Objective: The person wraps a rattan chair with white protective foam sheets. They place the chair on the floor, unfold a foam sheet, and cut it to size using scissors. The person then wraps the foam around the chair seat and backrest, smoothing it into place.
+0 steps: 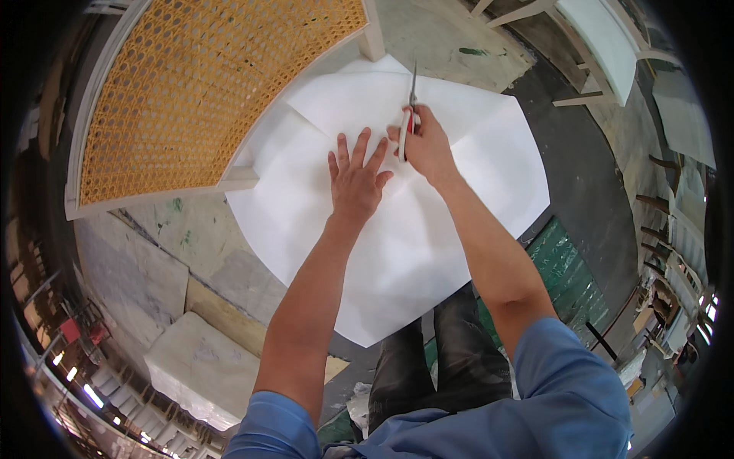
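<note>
A large white sheet [390, 268] of paper-like or foam-like material lies spread out in front of me, with creases across its far part. My left hand [356, 180] rests flat on the sheet near its middle, fingers spread. Just right of it, my right hand [424, 145] grips a pair of scissors [406, 131] with white and red handles. The metal blades point away from me, toward the sheet's far edge, and look closed or nearly so. Part of the handles is hidden by my fingers.
A pale wooden frame with woven cane panel [199, 99] stands at the far left, one leg by the sheet. A white-covered chair [600, 42] is at the far right. Green plastic [566, 271] lies right of my legs, a wrapped white block [202, 367] at near left.
</note>
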Available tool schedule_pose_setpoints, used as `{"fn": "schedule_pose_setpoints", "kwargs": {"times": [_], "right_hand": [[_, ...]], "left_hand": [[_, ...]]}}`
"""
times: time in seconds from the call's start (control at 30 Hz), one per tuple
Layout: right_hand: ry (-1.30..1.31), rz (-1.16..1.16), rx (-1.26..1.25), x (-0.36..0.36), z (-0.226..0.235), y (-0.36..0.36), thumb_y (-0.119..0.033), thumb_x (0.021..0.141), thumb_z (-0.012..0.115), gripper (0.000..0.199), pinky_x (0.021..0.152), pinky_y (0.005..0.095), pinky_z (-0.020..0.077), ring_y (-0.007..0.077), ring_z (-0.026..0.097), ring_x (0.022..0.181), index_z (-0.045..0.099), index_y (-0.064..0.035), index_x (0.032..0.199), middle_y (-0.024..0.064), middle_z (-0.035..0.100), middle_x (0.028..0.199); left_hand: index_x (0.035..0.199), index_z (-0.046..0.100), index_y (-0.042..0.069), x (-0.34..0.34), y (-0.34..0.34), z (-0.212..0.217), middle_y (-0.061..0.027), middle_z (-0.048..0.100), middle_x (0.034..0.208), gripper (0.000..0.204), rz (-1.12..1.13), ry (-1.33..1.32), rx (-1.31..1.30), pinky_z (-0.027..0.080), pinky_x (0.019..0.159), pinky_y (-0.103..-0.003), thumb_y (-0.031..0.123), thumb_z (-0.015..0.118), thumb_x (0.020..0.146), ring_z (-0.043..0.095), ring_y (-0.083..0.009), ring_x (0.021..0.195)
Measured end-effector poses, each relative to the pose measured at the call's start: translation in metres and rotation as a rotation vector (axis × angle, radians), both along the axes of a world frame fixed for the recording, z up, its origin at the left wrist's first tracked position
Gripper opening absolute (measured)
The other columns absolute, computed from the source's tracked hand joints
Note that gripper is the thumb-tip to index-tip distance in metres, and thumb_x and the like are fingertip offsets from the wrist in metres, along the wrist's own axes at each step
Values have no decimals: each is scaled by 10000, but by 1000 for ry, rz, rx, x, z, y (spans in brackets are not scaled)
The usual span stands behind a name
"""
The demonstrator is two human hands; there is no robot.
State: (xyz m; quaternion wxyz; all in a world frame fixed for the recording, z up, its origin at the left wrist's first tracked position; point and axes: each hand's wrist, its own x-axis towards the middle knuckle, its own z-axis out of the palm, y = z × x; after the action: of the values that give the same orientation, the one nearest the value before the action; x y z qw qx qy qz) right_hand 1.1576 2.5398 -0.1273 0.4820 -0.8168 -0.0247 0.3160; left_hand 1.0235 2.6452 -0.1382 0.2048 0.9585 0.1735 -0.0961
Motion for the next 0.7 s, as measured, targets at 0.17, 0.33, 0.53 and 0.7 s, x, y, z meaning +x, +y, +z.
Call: {"fn": "schedule_pose_setpoints", "kwargs": {"times": [0.17,0.33,0.53,0.7], "right_hand": [[17,-62,-52,-7,-8,-19,-329,928,720,539,824,431,540,346,707,924,529,-30,1333,199,715,1003],[-8,-62,-69,-7,-17,-26,-342,930,721,529,829,427,534,342,700,920,526,-45,1321,187,712,987],[18,-61,39,-11,-17,-25,-354,910,753,585,792,380,521,253,666,863,521,-44,1348,131,683,930],[189,-147,225,-16,5,-36,-239,934,756,556,736,310,499,129,583,801,507,-46,1391,36,603,843]], "left_hand": [[1490,459,113,-6,-15,-2,-154,445,1489,693,243,-216,-30,336,1176,-525,293,784,905,400,-376,1409],[1312,474,-32,9,-23,9,-135,630,1022,668,793,-93,-499,523,738,-404,236,855,833,628,-247,834],[905,622,-9,21,9,7,-51,594,726,327,768,148,-809,437,466,-312,211,849,822,534,-143,537],[802,613,16,25,-14,14,-50,601,699,324,770,229,-892,460,487,-309,229,857,805,564,-151,552]]}}
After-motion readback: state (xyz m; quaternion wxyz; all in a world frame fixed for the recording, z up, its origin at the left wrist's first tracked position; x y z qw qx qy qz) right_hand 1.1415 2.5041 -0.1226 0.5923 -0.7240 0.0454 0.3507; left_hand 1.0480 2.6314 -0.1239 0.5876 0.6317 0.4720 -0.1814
